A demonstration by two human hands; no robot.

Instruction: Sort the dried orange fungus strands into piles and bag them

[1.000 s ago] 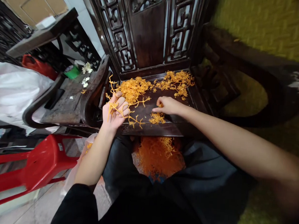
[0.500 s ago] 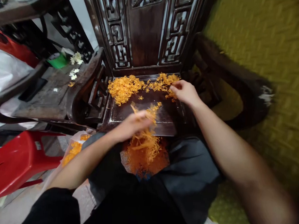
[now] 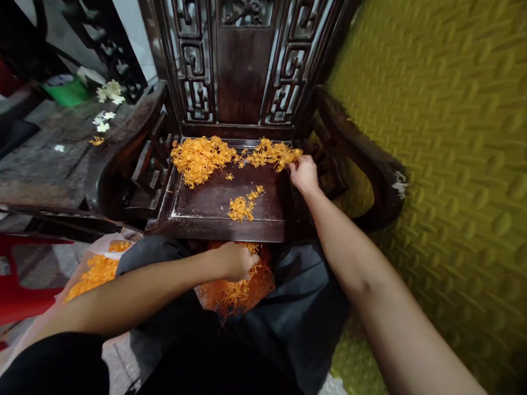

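Thin orange fungus strands (image 3: 204, 157) are heaped on the dark carved wooden chair seat (image 3: 210, 197). A tuft at the far right heap is pinched by the right hand (image 3: 303, 173). The left hand (image 3: 233, 261) is curled shut over strands in the bag (image 3: 236, 290) on the lap.

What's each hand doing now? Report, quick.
Left hand: closed on orange strands above the pile in the lap.
Right hand: pinching orange strands at the heap on the chair seat.
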